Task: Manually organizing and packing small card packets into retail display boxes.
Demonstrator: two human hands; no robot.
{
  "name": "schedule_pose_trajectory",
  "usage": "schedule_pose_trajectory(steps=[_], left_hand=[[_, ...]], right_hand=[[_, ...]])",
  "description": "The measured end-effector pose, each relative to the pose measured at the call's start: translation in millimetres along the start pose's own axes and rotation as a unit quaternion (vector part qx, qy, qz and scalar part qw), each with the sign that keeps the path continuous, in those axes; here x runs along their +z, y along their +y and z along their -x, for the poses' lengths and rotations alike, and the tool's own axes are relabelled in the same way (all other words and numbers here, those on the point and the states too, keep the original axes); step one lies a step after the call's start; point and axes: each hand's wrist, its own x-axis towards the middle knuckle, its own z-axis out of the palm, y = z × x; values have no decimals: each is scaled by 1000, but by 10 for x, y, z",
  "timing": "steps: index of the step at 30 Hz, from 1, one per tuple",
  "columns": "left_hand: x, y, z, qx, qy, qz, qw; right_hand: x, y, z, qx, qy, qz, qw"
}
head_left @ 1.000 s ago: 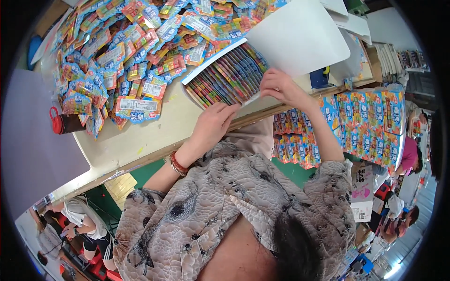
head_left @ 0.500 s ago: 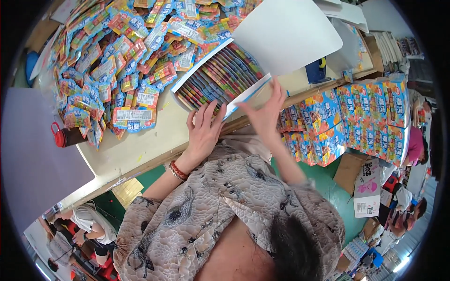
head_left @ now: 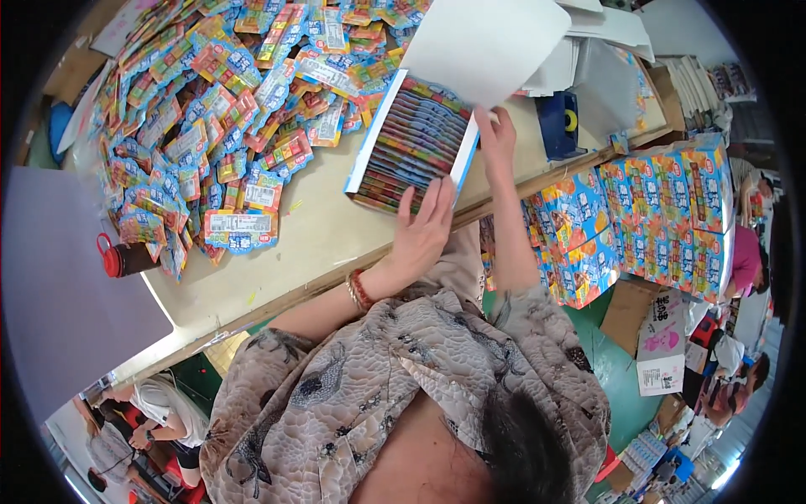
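A cardboard display box (head_left: 359,168) stands tilted across the table, its white lid (head_left: 491,46) raised at the far side. Rows of colourful flat candy packs (head_left: 424,139) fill it, standing on edge. My left hand (head_left: 420,239) lies at the near right corner of the box, fingers stretched over the rim and touching the packs. At the right side of the box, my right hand (head_left: 499,149) has its thumb and fingers closed on the edge near the lid's base; part of that grip is hidden. A large heap of similar packs (head_left: 227,109) covers the table to the left.
A blue tape dispenser (head_left: 558,126) stands right of the lid. Stacked printed boxes (head_left: 655,202) are beyond the table's right edge. A dark bottle with a red cap (head_left: 122,256) sits at the left. An open carton (head_left: 659,336) is on the green floor. Other people sit lower left.
The box has turned clockwise and shifted slightly, with its lid moving left. My left hand has moved right along its near edge. My right hand's fingers have drawn together at the lid's base.
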Motion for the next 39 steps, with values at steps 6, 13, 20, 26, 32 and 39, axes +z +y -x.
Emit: schedule_pose_trajectory(steps=[6, 13, 20, 26, 32, 39], left_hand=[[7, -473, -606, -60, 91, 272, 956], [829, -1578, -1349, -164, 129, 592, 778], [990, -1522, -1610, -199, 120, 705, 670], [991, -1568, -1505, -79, 138, 709, 687], [682, -1681, -926, -206, 14, 667, 716], [-164, -1335, -402, -180, -118, 637, 740]], right_hand=[[-20, 101, -531, -97, -42, 91, 990], [102, 180, -617, -119, -68, -24, 990], [20, 108, -548, 9, -146, -306, 941], [-332, 187, -554, -243, -288, -75, 923], [-556, -435, 512, -53, -220, 69, 972], [-485, -663, 1154, 11, -267, -22, 963]])
